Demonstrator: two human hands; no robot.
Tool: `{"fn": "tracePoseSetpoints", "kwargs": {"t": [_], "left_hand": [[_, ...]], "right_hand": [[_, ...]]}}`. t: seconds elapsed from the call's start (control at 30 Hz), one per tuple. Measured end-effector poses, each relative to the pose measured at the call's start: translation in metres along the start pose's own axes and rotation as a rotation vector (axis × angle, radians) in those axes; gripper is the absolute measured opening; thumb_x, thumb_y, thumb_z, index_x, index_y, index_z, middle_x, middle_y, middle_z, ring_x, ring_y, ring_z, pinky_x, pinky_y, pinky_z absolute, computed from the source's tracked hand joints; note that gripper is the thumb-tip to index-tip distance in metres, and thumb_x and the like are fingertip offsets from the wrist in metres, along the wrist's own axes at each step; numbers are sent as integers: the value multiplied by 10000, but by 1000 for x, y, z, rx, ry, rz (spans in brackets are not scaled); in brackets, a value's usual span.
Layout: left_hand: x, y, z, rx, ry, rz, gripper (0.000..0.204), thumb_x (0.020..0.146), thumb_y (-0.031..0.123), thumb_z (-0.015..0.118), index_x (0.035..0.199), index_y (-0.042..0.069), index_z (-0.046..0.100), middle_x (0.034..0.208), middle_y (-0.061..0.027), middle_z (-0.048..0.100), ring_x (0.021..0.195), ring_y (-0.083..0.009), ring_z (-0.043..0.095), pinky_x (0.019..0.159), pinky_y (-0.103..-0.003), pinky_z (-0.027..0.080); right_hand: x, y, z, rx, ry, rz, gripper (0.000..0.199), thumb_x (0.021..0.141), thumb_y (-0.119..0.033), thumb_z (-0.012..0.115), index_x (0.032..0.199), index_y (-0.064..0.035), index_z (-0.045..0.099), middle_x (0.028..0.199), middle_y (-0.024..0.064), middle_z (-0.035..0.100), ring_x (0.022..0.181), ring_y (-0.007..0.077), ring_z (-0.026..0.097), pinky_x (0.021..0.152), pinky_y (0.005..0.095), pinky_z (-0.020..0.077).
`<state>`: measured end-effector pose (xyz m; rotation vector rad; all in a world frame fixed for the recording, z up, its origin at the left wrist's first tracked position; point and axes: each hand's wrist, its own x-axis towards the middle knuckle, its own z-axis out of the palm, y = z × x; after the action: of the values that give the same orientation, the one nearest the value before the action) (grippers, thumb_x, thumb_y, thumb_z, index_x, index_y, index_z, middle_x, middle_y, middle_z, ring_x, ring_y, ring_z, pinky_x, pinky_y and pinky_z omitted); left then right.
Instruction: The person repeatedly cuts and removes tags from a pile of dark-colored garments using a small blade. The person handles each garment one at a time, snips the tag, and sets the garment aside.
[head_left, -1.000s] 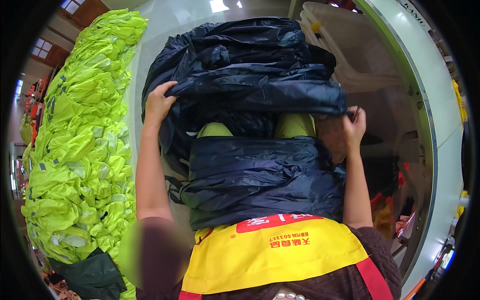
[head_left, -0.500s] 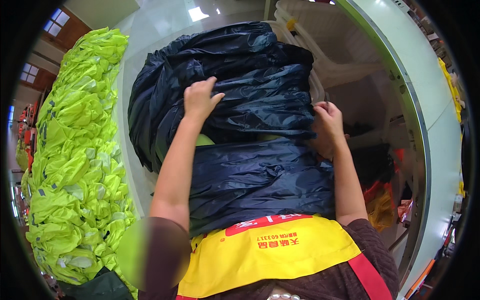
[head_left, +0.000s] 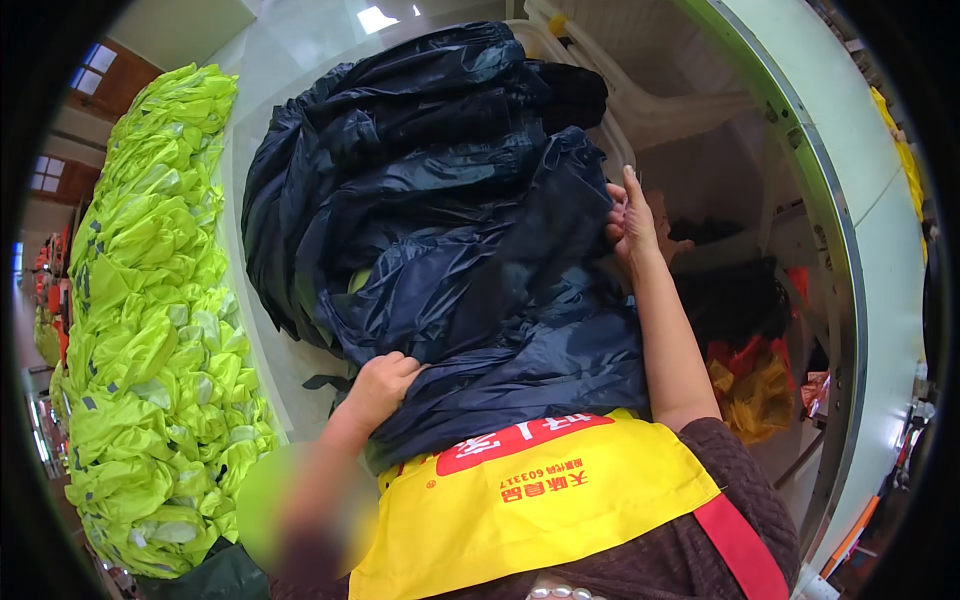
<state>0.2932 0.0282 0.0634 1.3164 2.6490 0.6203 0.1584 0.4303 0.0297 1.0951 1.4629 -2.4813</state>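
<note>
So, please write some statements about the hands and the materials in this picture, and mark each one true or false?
1. The left hand touches the dark fabric. True.
2. The yellow-green pile lies to the left of the dark fabric. True.
3. The right hand rests on the yellow-green pile. False: it is at the right side of the dark fabric.
4. Both hands wear gloves. False: they are bare.
5. The left hand is nearer to the yellow apron than the right hand. True.
</note>
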Motion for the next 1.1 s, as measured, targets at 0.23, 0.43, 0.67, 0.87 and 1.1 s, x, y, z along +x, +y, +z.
{"fn": "tracePoseSetpoints", "kwargs": {"t": [0.23, 0.43, 0.67, 0.87, 1.1], "left_hand": [[31, -8, -36, -337, -363, -304, 266, 705, -26, 547, 951, 17, 637, 881, -150, 616, 859, -324, 599, 734, -357, 489], [124, 15, -62, -269, 128, -307, 466, 673, 200, 756, 1074, 24, 596, 1019, -145, 619, 944, -288, 598, 784, -338, 482], [130, 35, -20, -91, 80, 189, 218, 701, 36, 592, 909, 96, 571, 692, -73, 485, 649, -237, 570, 557, -335, 474], [61, 43, -46, -163, -86, -38, 211, 593, 5, 607, 781, 90, 564, 676, -66, 507, 645, -263, 551, 568, -356, 442], [43, 15, -68, -400, -570, -524, 188, 644, 65, 640, 822, 49, 580, 631, -50, 528, 583, -183, 531, 538, -304, 418]], "right_hand": [[-7, -21, 11, -403, -64, -479, 386, 752, -257, 751, 988, 3, 591, 863, 12, 574, 772, 78, 528, 706, 203, 417], [-43, -13, -19, -473, -145, -292, 233, 742, -216, 738, 831, -82, 569, 666, -66, 461, 583, 33, 418, 531, 179, 323], [-142, 4, -22, -388, -200, -247, 184, 775, -175, 701, 766, -102, 532, 613, -78, 447, 505, 16, 381, 452, 173, 281], [-190, 33, -3, -699, -456, -729, 169, 770, -146, 718, 756, -23, 602, 674, 49, 511, 603, 130, 474, 529, 252, 368], [-179, 11, -6, -802, -674, -744, 161, 752, -158, 723, 795, -32, 632, 639, 75, 543, 587, 141, 506, 529, 253, 401]]}}
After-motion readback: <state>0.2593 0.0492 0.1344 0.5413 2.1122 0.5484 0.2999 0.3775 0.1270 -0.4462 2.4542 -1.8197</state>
